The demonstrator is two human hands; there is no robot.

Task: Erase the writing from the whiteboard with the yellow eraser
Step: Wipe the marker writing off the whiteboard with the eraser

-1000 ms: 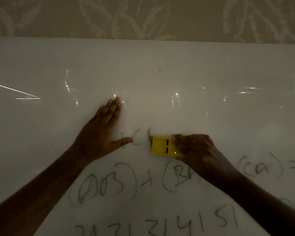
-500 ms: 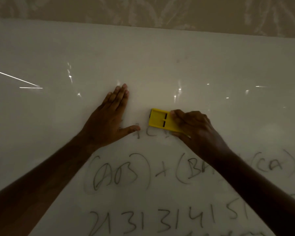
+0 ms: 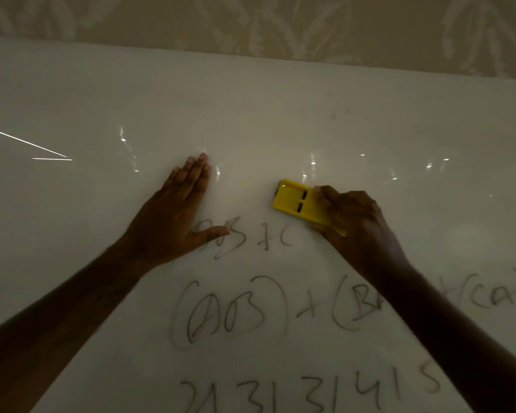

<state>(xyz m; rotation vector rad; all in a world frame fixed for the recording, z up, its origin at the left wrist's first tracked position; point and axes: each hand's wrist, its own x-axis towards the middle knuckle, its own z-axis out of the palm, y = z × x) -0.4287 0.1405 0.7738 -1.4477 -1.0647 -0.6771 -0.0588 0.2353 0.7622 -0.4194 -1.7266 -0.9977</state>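
A white whiteboard [image 3: 280,108] fills the view in dim light. My right hand [image 3: 355,231] grips the yellow eraser [image 3: 295,201], which lies flat on the board above a short line of faint writing [image 3: 251,236]. My left hand [image 3: 173,219] rests flat on the board with fingers together and thumb out, its thumb over the start of that faint line. Below are darker lines: a bracketed formula [image 3: 233,311] and a row of numbers [image 3: 310,394], partly hidden by my right forearm.
A patterned beige wall [image 3: 280,22] runs above the board's top edge. Bright light reflections [image 3: 27,143] streak the glossy board at the left and dot its middle.
My right hand has slid the eraser up from the faint line to just above it. More of the faint writing now shows beside my left thumb. The view has shifted slightly.
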